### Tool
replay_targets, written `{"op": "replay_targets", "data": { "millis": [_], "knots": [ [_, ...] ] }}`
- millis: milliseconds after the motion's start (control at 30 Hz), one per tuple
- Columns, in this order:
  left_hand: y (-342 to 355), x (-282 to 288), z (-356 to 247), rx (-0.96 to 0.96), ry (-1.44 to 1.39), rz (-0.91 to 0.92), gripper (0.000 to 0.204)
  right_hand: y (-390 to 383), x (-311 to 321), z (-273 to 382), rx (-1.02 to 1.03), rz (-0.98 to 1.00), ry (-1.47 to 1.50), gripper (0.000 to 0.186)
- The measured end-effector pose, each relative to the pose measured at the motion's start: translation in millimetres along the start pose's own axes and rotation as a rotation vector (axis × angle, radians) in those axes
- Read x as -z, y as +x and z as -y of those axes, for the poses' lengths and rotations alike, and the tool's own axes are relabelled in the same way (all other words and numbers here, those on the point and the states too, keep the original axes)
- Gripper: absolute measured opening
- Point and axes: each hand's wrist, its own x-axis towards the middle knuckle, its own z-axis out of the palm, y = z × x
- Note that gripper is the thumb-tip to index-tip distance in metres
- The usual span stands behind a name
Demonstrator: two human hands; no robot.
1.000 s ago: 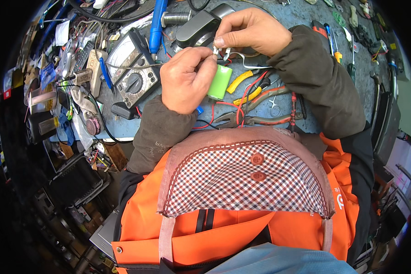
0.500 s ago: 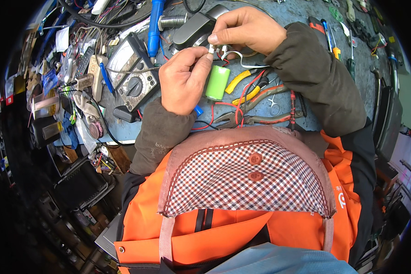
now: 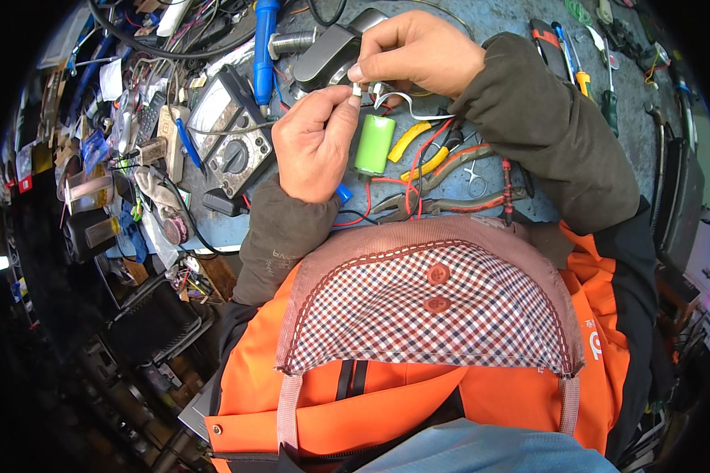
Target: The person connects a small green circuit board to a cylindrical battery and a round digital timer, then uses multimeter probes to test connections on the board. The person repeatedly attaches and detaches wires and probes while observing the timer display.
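Observation:
My left hand is closed, thumb and forefinger pinching a small white connector. Just above it, my right hand makes a pinch; whatever lies in its fingertips is too small to make out. A white cable with a white plug hangs beneath the right palm. Under both hands a green battery pack lies on the bench, with red and black wires near it. Beside the pack are yellow-handled cutters and worn red-handled pliers. A black-and-silver device sits behind my fingers.
An analog multimeter lies left of my left hand, with a blue tube-shaped tool beyond it. Screwdrivers lie at the right. Tangled cables and small parts crowd the left side. A red test probe rests near the bench's front edge.
The hands keep the same pinching pose, fingertips close together. They appear slightly further left in the picture, and the whole view has shifted a little.

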Motion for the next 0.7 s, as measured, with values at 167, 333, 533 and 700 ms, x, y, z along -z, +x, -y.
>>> {"op": "replay_targets", "data": {
  "millis": [167, 333, 533, 700],
  "knots": [
    [-0.5, 1.3, 1.5, 0.021, -0.009, 0.012, 0.014, 1.7, 1.2, -2.5, 0.046, 0.048, -0.013, 0.016],
    [-1.3, 0.3, 5.2, 0.155, -0.152, 0.032, 0.015, 0.8, -1.6, -2.0, 0.045, 0.027, -0.034, 0.018],
    [1.5, 2.1, 1.1, 0.255, -0.259, 0.068, 0.018, -1.8, -2.5, 3.5, -0.057, 0.011, 0.001, 0.017],
    [4.2, 3.9, -2.8, 0.319, -0.342, 0.095, 0.018, 0.3, -3.0, 2.8, -0.113, -0.001, 0.098, 0.019]
  ]
}}
